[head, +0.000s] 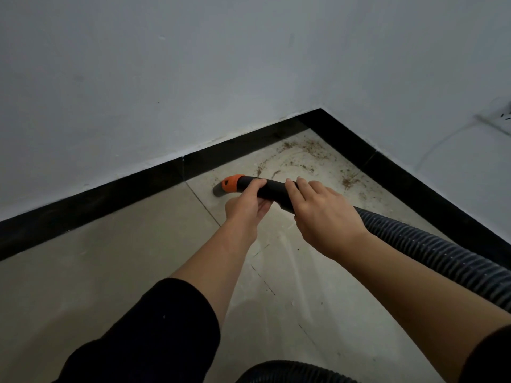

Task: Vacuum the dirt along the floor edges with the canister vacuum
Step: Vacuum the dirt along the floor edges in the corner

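Observation:
A black vacuum nozzle (pixel 272 189) with an orange collar (pixel 231 183) points down-left at the tiled floor (pixel 138 261), its tip close to the black skirting (pixel 110 194). My left hand (pixel 247 207) grips the nozzle from below, just behind the orange collar. My right hand (pixel 322 214) wraps over the nozzle's rear end, where the ribbed black hose (pixel 431 250) joins. Brown dirt (pixel 307 153) lies scattered in the floor corner beyond the nozzle, with another patch (pixel 349 181) near the right skirting.
Two white walls meet at a corner (pixel 320 107), both edged with black skirting. A white wall socket (pixel 497 117) with a thin white cord sits at the right. A second loop of hose (pixel 290 371) lies at the bottom edge.

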{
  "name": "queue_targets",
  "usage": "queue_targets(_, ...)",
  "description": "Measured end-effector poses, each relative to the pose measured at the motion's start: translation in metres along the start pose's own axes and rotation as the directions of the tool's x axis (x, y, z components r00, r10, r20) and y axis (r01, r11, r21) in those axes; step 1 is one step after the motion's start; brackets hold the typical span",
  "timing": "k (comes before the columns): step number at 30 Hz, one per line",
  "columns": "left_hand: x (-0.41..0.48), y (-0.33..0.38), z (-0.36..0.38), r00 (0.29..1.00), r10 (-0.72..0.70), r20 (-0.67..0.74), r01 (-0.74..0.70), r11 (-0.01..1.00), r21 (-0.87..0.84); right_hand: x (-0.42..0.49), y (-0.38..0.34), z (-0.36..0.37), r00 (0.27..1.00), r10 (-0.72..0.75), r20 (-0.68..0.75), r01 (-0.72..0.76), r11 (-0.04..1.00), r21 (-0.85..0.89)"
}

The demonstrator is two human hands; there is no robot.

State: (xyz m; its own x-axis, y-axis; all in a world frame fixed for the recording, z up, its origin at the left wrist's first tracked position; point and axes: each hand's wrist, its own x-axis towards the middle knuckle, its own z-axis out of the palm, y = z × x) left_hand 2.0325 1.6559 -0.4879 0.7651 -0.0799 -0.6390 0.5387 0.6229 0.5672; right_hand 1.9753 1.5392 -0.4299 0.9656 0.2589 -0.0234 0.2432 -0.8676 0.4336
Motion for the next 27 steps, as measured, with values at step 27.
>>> queue_targets(27,0.013,-0.014,0.011,0.998,-0.001,0.062,0.002,1.000,-0.003,0.002,0.012,0.020,0.998,0.038,-0.046,-0.040,0.999,-0.033)
